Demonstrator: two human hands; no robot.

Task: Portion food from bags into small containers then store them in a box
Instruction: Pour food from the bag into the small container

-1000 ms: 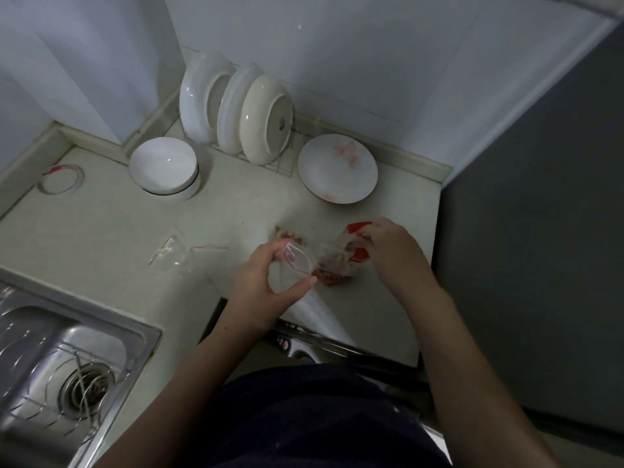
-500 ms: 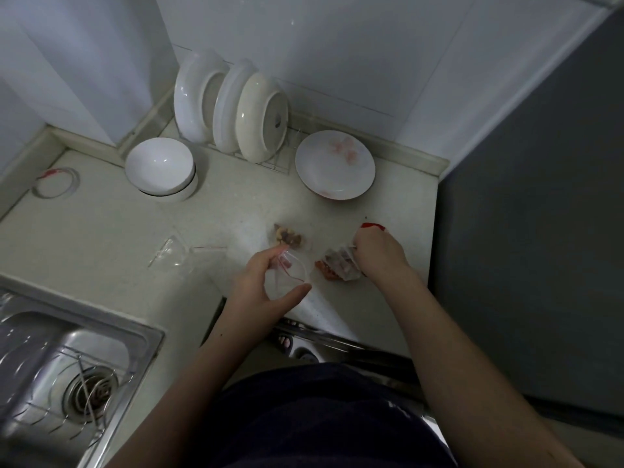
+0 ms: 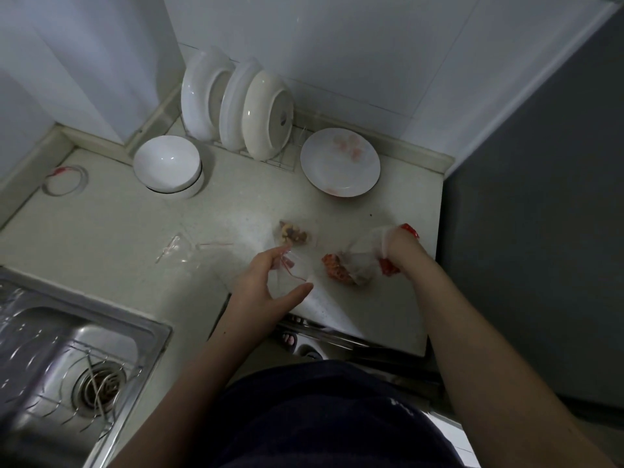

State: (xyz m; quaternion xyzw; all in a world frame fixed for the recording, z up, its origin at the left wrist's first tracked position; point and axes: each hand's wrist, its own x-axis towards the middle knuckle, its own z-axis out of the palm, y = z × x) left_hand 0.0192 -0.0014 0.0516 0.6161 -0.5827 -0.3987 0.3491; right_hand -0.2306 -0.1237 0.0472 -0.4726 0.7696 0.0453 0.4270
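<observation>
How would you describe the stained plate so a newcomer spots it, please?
Find the wire dish rack by the back wall, holding three white dishes on edge. Right of it, a round white plate lies face up; only it bears pink smears.

- A pale countertop (image 3: 101,231) is fitted with a steel sink (image 3: 67,349) at the near left.
- Stacked white bowls (image 3: 167,165) and a stained plate (image 3: 340,162) are set near the back wall, with a rack of upright plates (image 3: 266,116) between them.
- A small bag of food (image 3: 293,233) and an empty clear bag (image 3: 175,248) are laid mid-counter.
</observation>
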